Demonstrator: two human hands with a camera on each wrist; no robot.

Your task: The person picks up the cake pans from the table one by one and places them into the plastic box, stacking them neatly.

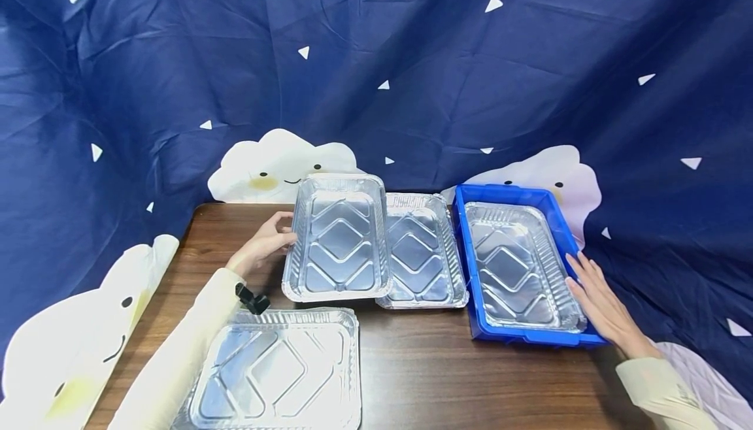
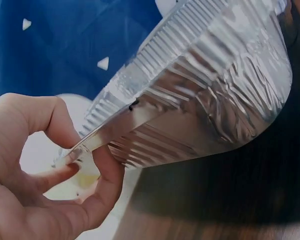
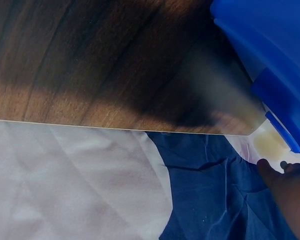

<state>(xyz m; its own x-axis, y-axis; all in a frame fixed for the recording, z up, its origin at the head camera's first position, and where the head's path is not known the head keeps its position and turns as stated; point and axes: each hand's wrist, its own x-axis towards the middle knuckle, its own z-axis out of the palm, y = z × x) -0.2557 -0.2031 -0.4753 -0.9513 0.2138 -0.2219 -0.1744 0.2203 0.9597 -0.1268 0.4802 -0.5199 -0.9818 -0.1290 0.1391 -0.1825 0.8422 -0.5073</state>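
My left hand pinches the left rim of a foil tray between thumb and fingers. In the left wrist view this foil tray tilts above the table, its ribbed side and underside showing. It overlaps a second foil tray to its right. At the right, a blue plastic bin holds another foil tray. My right hand lies with extended fingers at the bin's right rim. The right wrist view shows just part of the right hand beside the blue bin.
One more foil tray lies at the front left, partly under my left forearm. The brown wooden table ends just right of the bin. Behind it hangs a dark blue cloth with white triangles and clouds.
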